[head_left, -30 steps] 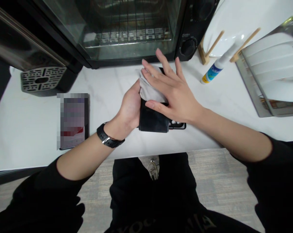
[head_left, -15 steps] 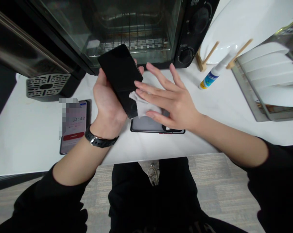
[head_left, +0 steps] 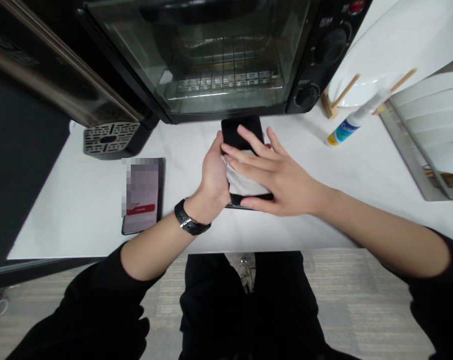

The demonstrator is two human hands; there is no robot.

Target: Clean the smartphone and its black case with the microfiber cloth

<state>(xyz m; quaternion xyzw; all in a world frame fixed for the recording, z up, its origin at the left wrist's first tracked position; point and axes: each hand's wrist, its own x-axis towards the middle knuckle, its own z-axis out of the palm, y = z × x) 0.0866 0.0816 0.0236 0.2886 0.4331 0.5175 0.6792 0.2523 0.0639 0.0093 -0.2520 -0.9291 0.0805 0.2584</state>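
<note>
My left hand (head_left: 214, 175) holds a black smartphone (head_left: 234, 134) from below and along its left side, thumb at the edge. Across the phone's lower part lies a pale grey cleaning cloth (head_left: 251, 185) with a zigzag edge. My right hand (head_left: 288, 182), fingers spread, keeps the cloth pressed against the dark face of the phone. A thin dark edge, likely of the phone case seen earlier on the counter, shows beneath; the rest is hidden by the phone and hands.
Another phone (head_left: 141, 220) with a lit screen lies left on the white counter (head_left: 181, 175). A toaster oven (head_left: 226, 107) stands behind, beside a machine with a drip tray (head_left: 111, 139). To the right are a spray bottle (head_left: 342, 132) and a dish rack (head_left: 414, 165) with white plates.
The phone has turned more upright in view and come lower over the case. My right hand and the cloth now cover more of it. The camera view has shifted left.
</note>
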